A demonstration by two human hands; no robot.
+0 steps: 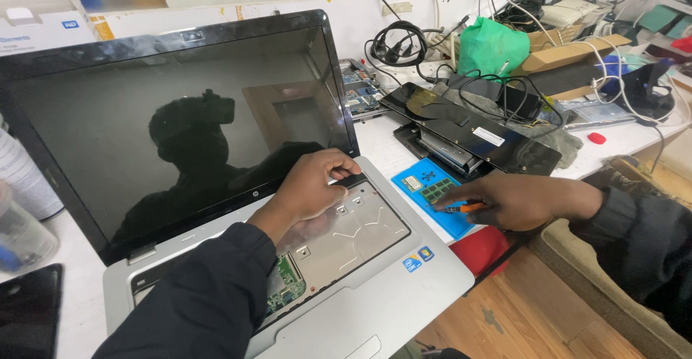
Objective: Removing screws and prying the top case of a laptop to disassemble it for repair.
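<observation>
An open silver laptop [375, 308] with a dark screen [173, 128] lies in front of me, its keyboard removed, bare metal tray and a green circuit board [285, 287] showing. My left hand [313, 186] rests on the upper right of the tray by the hinge, fingertips curled on a black strip there. My right hand [512, 200] is over a blue mat [436, 193] to the right of the laptop, fingers closed on an orange-handled screwdriver [468, 206]. Memory sticks [437, 188] lie on the mat.
A black laptop panel [476, 132] lies behind the mat, over another dismantled device. Tangled cables [396, 42], a green bag [494, 45], cardboard boxes [573, 52] and a circuit board [360, 89] crowd the back. A red object [481, 249] sits at the table edge; wooden floor lies below.
</observation>
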